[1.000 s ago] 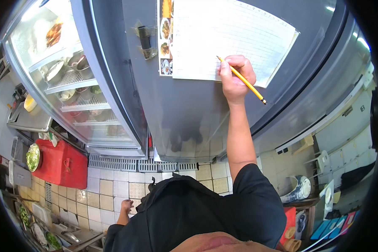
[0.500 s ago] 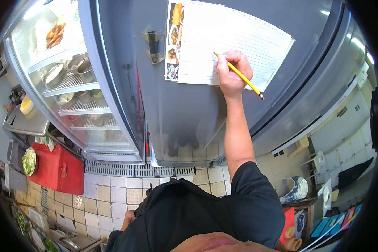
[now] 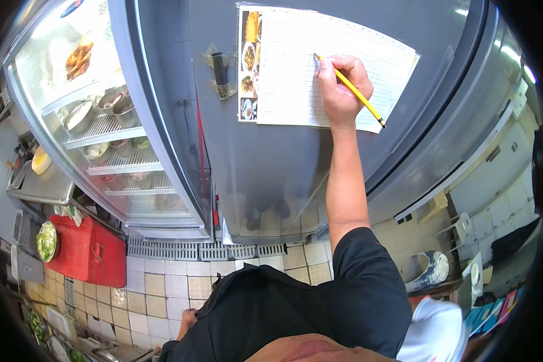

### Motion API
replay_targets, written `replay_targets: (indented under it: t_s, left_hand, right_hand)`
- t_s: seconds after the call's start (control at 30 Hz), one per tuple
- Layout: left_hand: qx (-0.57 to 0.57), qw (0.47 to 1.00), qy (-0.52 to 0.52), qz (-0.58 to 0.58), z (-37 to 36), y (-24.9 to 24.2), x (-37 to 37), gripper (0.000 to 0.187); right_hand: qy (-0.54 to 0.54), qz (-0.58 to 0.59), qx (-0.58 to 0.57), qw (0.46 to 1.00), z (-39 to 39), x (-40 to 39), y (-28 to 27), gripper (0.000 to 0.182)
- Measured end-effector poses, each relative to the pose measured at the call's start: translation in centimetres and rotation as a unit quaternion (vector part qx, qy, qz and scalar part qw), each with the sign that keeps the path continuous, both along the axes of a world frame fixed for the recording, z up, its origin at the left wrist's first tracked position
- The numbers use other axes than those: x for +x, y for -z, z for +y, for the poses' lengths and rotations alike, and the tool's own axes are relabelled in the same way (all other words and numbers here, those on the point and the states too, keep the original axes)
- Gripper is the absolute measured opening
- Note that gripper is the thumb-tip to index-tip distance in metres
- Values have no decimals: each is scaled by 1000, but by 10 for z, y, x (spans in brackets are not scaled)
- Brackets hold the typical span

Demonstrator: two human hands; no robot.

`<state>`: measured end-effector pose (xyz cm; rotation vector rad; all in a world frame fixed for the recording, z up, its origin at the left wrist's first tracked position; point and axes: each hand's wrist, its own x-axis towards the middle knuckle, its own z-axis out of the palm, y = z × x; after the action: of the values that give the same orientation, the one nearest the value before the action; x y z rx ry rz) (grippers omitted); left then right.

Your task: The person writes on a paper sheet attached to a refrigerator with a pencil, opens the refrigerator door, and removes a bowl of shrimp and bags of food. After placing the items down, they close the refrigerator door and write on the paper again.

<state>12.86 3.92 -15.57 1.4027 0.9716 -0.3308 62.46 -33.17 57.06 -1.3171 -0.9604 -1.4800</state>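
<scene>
My right hand [image 3: 347,90] is closed in a writing grip around a yellow pencil [image 3: 361,98], whose dark tip points up and left at the sheet. Under it lies a lined white paper sheet [image 3: 289,78], fixed to the grey metal door [image 3: 271,175]. A strip of food photos [image 3: 248,81] runs down the paper's left side. Left of that, a black tube [image 3: 219,69] is taped to the metal. Low by my body, my left hand [image 3: 188,317] shows only in part; its fingers are too hidden to read.
On the left stands a glass-door fridge [image 3: 96,120] with metal pots on its racks. A red bin [image 3: 96,253] with a bowl of cut greens [image 3: 47,241] is below it. Drain grating [image 3: 181,250] crosses the tiled floor. Someone in white clothing [image 3: 434,332] is at the lower right.
My right hand has moved up and slightly right over the sheet with the pencil. A person's white clothing has come into view at the lower right. The view has shifted slightly.
</scene>
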Motion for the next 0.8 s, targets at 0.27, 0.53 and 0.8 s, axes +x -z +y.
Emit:
replay_targets:
  t_s: [0.27,0.53,0.8]
  left_hand:
    - [-44,999,-3,-10,4,-12,7,13]
    - [-38,998,-40,33,4,5,0,15]
    - [-120,990,-74,-5,-1,6,-8,20]
  right_hand:
    - [-8,21,-8,1000,-3,1,1,9]
    - [12,-8,3,1000,4,2,0,8]
    - [-42,43,6,998,-2,-2,0,8]
